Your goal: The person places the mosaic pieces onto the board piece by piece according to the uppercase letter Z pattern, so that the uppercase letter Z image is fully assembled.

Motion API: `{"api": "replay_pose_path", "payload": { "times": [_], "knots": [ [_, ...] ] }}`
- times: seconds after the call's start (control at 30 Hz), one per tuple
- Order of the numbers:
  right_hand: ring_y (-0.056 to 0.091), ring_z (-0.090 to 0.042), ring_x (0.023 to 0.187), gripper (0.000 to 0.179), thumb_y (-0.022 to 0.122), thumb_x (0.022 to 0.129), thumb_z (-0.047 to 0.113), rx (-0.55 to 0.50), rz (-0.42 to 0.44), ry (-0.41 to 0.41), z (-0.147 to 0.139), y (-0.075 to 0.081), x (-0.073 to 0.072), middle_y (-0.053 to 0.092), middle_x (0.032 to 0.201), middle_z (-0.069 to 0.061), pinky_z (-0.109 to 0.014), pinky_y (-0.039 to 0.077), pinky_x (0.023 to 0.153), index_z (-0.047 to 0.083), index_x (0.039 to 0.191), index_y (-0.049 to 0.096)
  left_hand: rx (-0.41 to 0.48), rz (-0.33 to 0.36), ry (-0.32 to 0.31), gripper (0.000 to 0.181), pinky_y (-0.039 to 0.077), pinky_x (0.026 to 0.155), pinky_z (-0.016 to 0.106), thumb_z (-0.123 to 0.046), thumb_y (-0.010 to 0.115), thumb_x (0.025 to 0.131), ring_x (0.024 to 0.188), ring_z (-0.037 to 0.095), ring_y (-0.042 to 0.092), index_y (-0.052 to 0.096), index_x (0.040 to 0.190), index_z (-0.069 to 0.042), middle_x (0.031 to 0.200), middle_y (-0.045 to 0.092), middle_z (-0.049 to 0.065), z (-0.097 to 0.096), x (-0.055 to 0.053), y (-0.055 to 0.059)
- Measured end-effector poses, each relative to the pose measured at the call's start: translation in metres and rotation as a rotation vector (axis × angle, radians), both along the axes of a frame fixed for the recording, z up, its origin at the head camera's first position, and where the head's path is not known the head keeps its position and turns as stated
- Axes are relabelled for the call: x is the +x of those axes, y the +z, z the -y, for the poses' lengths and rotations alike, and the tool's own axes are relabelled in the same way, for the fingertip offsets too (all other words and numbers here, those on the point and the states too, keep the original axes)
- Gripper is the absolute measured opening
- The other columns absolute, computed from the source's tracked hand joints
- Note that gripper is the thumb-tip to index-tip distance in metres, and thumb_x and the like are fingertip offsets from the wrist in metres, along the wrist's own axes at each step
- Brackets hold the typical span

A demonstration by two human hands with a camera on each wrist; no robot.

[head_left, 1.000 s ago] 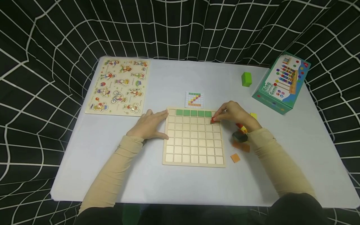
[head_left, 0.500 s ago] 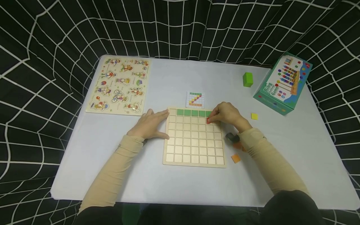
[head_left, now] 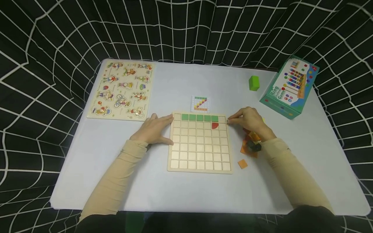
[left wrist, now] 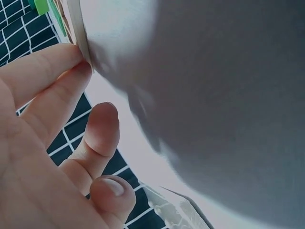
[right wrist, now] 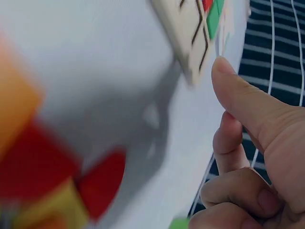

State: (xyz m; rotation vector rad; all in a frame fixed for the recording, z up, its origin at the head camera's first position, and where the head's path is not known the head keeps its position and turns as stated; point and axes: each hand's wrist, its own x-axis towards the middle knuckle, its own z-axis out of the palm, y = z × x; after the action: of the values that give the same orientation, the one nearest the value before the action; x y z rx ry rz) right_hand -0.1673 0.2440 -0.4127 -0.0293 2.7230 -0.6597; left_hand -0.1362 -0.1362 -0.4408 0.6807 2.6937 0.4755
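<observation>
A square wooden grid board (head_left: 192,140) lies mid-table in the head view. Several green square tiles (head_left: 199,117) fill cells of its top row. Below the rightmost of them lies a red quarter-circle tile (head_left: 215,125). My left hand (head_left: 152,129) spreads along the board's left edge; in the left wrist view its fingertips touch the board's side (left wrist: 77,28). Just off the upper right corner is my right hand (head_left: 249,121), with no tile visible in it. The right wrist view shows its thumb (right wrist: 238,88) extended and the other fingers bent.
Loose orange, red and yellow tiles (head_left: 245,149) lie right of the board, partly hidden by the right wrist and its camera. One orange tile (head_left: 243,164) lies apart. Behind the board is a pattern card (head_left: 200,104). A picture puzzle (head_left: 120,89), green block (head_left: 254,83) and game box (head_left: 289,85) stand farther out.
My right hand set the red quarter-circle tile in a second-row cell, let it go and moved right, off the board. My left hand has stayed at the board's left edge.
</observation>
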Motion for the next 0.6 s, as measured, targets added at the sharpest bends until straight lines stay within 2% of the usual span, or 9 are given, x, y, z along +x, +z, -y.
{"api": "replay_pose_path", "payload": {
  "times": [0.13, 0.27, 0.47, 0.6],
  "knots": [
    [0.058, -0.041, 0.122, 0.034, 0.078, 0.092, 0.037, 0.074, -0.022, -0.027, -0.030, 0.005, 0.002, 0.067, 0.135, -0.024, -0.042, 0.050, 0.085, 0.010, 0.114, 0.080, -0.007, -0.002, -0.004, 0.105, 0.042, 0.085, 0.037, -0.055, 0.087, 0.073, 0.101, 0.028, 0.047, 0.041, 0.158, -0.013, 0.170, 0.034, 0.001, -0.001, 0.000, 0.001],
    [0.056, -0.041, 0.117, 0.034, 0.075, 0.095, 0.034, 0.127, -0.025, -0.069, -0.064, 0.009, 0.005, 0.066, 0.134, -0.028, -0.036, 0.042, 0.076, 0.008, 0.118, 0.078, -0.008, -0.008, -0.007, 0.105, 0.044, 0.090, 0.041, -0.054, 0.086, 0.073, 0.107, 0.031, 0.050, 0.041, 0.158, -0.013, 0.170, 0.034, 0.001, -0.002, -0.001, 0.002],
    [0.052, -0.035, 0.103, 0.041, 0.074, 0.095, 0.035, 0.161, 0.008, -0.128, -0.099, 0.007, 0.009, 0.066, 0.131, -0.030, -0.037, 0.035, 0.073, 0.007, 0.125, 0.074, -0.007, -0.002, -0.003, 0.105, 0.039, 0.082, 0.034, -0.053, 0.088, 0.073, 0.097, 0.026, 0.045, 0.042, 0.158, -0.013, 0.169, 0.035, 0.002, -0.002, 0.000, 0.000],
    [0.051, -0.037, 0.107, 0.046, 0.075, 0.094, 0.037, 0.177, 0.051, -0.139, -0.109, 0.003, 0.008, 0.064, 0.134, -0.030, -0.039, 0.036, 0.074, 0.008, 0.129, 0.071, -0.005, -0.013, -0.001, 0.104, 0.038, 0.079, 0.032, -0.054, 0.088, 0.073, 0.094, 0.024, 0.044, 0.043, 0.158, -0.013, 0.169, 0.036, 0.001, -0.002, 0.001, 0.000]
  ]
}}
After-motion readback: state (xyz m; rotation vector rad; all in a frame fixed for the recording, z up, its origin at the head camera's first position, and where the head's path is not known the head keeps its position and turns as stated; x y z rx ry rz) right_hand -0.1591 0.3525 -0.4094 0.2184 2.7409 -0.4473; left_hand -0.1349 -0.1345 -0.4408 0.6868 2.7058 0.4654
